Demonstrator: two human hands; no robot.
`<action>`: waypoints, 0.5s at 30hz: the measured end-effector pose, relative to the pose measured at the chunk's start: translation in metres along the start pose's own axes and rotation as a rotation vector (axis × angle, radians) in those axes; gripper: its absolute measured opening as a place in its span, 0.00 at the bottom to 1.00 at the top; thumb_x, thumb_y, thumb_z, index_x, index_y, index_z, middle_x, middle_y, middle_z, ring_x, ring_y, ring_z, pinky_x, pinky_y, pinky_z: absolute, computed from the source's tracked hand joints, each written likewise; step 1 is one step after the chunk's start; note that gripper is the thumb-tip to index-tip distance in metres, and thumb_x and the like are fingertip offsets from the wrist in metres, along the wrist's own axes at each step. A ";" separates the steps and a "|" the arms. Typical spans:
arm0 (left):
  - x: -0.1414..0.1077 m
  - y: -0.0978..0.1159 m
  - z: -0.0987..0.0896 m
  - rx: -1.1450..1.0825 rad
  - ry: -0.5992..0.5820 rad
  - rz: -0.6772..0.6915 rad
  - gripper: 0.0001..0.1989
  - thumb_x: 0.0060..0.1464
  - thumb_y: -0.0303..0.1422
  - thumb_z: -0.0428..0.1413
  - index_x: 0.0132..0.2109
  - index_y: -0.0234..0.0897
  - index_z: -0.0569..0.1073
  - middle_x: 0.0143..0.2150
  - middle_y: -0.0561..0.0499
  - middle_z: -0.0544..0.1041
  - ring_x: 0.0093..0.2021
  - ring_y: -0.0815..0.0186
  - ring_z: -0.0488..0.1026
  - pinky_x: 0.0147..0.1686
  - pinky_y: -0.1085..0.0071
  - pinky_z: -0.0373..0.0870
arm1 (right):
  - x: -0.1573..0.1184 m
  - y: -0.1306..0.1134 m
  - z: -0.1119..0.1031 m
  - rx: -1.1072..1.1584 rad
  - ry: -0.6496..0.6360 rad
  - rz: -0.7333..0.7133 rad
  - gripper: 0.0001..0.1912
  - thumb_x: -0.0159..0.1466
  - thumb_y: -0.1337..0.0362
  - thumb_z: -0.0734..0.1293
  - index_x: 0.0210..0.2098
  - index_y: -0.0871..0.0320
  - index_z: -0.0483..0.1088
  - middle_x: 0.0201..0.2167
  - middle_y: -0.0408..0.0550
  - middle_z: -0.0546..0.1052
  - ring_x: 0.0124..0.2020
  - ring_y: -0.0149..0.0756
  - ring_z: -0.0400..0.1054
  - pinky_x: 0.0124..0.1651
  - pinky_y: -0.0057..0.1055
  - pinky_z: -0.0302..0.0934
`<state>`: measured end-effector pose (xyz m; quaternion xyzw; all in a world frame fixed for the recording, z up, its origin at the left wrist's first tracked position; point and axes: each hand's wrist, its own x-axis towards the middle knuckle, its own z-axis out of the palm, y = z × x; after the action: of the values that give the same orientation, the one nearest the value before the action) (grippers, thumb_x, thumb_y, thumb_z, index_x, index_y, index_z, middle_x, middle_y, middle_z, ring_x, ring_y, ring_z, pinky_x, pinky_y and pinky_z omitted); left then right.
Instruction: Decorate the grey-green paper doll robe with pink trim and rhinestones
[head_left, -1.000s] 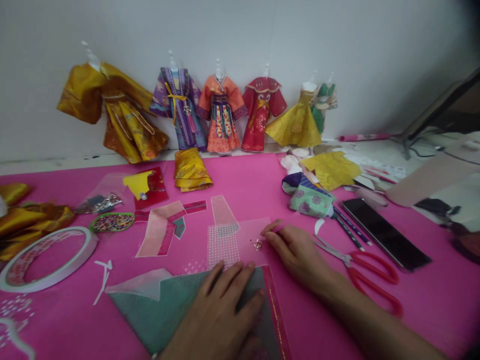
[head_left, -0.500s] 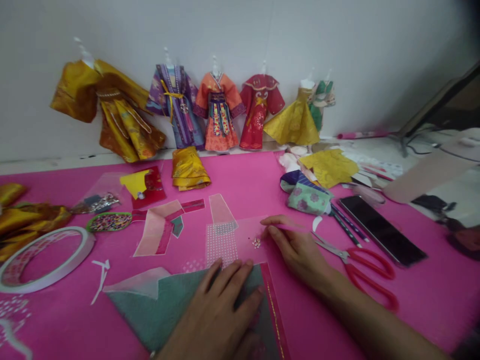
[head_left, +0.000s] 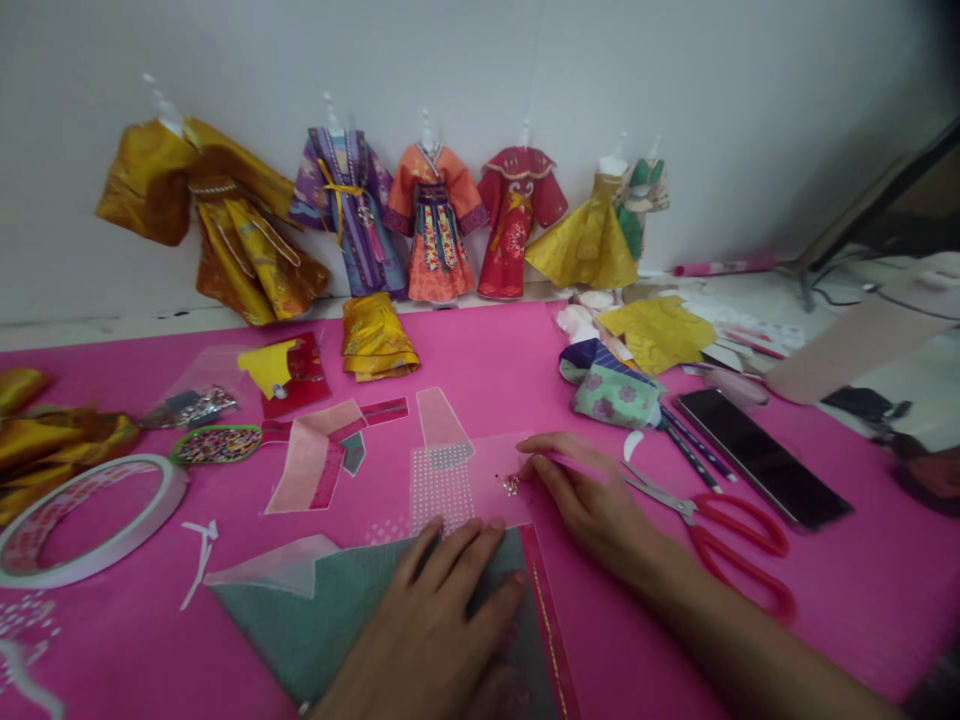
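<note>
A: Start at the left: what's under the left hand [head_left: 431, 635]?

B: Green cloth [head_left: 315, 610]. The hand lies palm down on it, fingers a little spread, pressing rather than gripping. The cloth's far edge runs roughly left to right, just past those fingers

A: And beyond them?

B: The dotted sheet [head_left: 442, 490], then, right of it, a small heap of shiny bits [head_left: 512, 486], ahead of the left hand and a little to its right

A: Then the red strip [head_left: 547, 625]?

B: Yes, along the cloth's right edge, between the hands, its long axis running away from the person

A: Which hand is nearer the heap?

B: The right hand [head_left: 589, 500], its fingertips just beside the heap's right side. Thumb and forefinger are close together; whether they pinch anything, I cannot tell
</note>
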<state>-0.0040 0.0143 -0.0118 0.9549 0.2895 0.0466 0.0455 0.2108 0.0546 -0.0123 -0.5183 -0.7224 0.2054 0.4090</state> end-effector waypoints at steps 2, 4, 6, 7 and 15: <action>-0.001 0.000 0.000 0.003 -0.002 -0.001 0.29 0.47 0.32 0.59 0.58 0.45 0.64 0.63 0.40 0.62 0.60 0.48 0.60 0.52 0.41 0.63 | 0.000 -0.001 0.000 0.005 -0.011 0.011 0.10 0.68 0.67 0.57 0.45 0.55 0.68 0.32 0.44 0.75 0.35 0.35 0.68 0.42 0.35 0.60; -0.002 0.000 0.000 0.004 -0.006 0.000 0.29 0.47 0.32 0.59 0.58 0.45 0.64 0.63 0.40 0.61 0.61 0.48 0.60 0.53 0.41 0.63 | 0.001 -0.002 0.000 0.011 -0.019 0.018 0.10 0.68 0.66 0.57 0.45 0.55 0.68 0.31 0.44 0.75 0.35 0.35 0.68 0.42 0.35 0.60; -0.002 -0.001 0.000 0.003 -0.010 0.003 0.29 0.47 0.32 0.59 0.58 0.45 0.64 0.63 0.40 0.61 0.61 0.48 0.60 0.53 0.42 0.63 | 0.001 -0.002 -0.001 0.018 -0.026 0.019 0.10 0.68 0.66 0.57 0.44 0.55 0.68 0.31 0.44 0.75 0.34 0.35 0.69 0.42 0.35 0.61; -0.002 -0.001 0.000 0.003 -0.010 0.001 0.29 0.47 0.32 0.59 0.58 0.45 0.64 0.63 0.40 0.62 0.61 0.48 0.60 0.52 0.42 0.63 | 0.000 -0.002 -0.001 0.026 -0.027 0.020 0.09 0.68 0.66 0.57 0.44 0.55 0.68 0.30 0.43 0.75 0.34 0.35 0.69 0.42 0.35 0.61; 0.000 0.000 -0.002 -0.006 -0.011 -0.002 0.28 0.47 0.34 0.60 0.56 0.45 0.65 0.62 0.40 0.63 0.60 0.48 0.62 0.51 0.42 0.64 | 0.000 0.004 0.001 0.040 0.043 -0.006 0.09 0.68 0.67 0.58 0.45 0.55 0.66 0.34 0.44 0.76 0.37 0.34 0.69 0.45 0.35 0.61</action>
<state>-0.0041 0.0146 -0.0096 0.9547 0.2903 0.0424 0.0501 0.2118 0.0565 -0.0154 -0.5120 -0.7108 0.2071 0.4356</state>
